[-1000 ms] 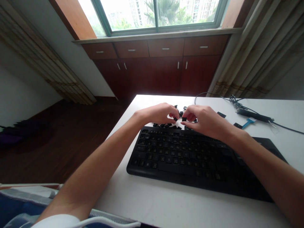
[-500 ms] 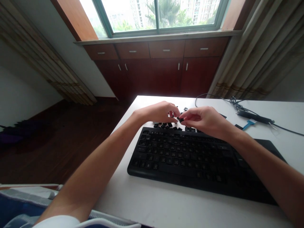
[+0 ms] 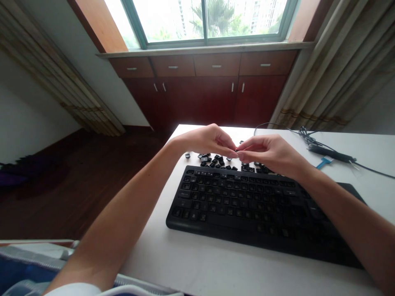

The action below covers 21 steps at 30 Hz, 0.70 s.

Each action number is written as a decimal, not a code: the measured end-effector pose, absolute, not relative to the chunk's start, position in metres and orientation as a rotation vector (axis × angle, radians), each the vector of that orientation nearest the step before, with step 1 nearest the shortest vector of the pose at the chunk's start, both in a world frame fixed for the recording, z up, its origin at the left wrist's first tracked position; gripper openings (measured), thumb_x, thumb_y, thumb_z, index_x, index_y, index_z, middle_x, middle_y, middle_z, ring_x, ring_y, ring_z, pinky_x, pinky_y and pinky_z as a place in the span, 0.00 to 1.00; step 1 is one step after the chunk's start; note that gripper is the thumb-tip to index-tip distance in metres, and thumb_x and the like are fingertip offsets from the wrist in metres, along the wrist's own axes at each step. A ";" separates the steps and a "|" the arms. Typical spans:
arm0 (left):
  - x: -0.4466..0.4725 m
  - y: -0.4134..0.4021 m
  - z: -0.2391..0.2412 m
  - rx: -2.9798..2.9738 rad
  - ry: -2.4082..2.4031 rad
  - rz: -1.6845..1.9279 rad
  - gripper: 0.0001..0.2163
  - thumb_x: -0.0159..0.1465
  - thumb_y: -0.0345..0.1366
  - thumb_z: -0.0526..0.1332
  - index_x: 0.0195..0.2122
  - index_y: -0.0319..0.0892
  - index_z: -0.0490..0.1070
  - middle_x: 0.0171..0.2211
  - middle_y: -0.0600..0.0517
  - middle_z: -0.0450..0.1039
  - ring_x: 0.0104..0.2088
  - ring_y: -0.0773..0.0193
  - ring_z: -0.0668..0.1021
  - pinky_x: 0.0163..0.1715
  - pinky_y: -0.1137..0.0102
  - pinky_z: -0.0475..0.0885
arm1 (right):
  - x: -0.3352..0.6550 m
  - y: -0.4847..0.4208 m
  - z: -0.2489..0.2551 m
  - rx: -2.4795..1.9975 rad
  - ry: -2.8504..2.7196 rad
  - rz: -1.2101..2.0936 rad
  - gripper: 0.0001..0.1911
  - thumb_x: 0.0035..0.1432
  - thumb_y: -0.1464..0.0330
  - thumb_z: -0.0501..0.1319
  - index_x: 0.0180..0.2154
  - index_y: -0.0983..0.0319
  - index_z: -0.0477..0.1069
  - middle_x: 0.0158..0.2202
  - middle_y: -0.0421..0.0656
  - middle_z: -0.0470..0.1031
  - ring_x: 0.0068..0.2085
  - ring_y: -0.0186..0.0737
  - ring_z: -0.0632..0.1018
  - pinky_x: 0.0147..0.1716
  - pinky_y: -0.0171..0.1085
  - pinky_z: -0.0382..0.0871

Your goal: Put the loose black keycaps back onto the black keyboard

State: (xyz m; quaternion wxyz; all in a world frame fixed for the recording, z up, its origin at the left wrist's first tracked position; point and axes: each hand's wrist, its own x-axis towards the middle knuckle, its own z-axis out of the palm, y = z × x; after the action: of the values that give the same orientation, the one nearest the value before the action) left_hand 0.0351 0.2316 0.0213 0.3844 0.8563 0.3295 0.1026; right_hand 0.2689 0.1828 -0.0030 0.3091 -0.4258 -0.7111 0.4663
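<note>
Keycaps point(image 3: 219, 159): many still loose off keyboard point(image 3: 222, 197); finished share unclear. Left hand point(image 3: 211, 139) and right hand point(image 3: 273, 150), fingertips nearly closed, pinched one dark piece point(image 3: 236, 150).

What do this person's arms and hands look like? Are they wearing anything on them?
The left hand and right hand have no gloves, and no watch or bracelet shows. The left arm has what looks like a white sleeve; the right arm shows none.

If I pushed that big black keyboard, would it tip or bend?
The black keyboard probably won't tip: it lies flat on the white table. Its long, straight case probably won't bend. Pushed forward, it might scatter loose keycaps near its far edge.
</note>
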 end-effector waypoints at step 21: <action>0.026 0.219 0.033 2.493 1.101 -0.383 0.10 0.48 0.46 0.73 0.25 0.46 0.82 0.19 0.56 0.75 0.20 0.68 0.71 0.22 0.73 0.57 | 0.260 0.160 0.010 -1.398 -2.427 1.341 0.11 0.55 0.57 0.68 0.35 0.56 0.83 0.31 0.41 0.83 0.33 0.42 0.80 0.28 0.36 0.70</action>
State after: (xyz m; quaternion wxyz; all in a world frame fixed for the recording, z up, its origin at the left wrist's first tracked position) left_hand 0.0255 0.2190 0.0333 0.1935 0.8887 0.3925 -0.1366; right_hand 0.2599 0.1599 0.0101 0.0181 -0.4502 -0.7814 0.4317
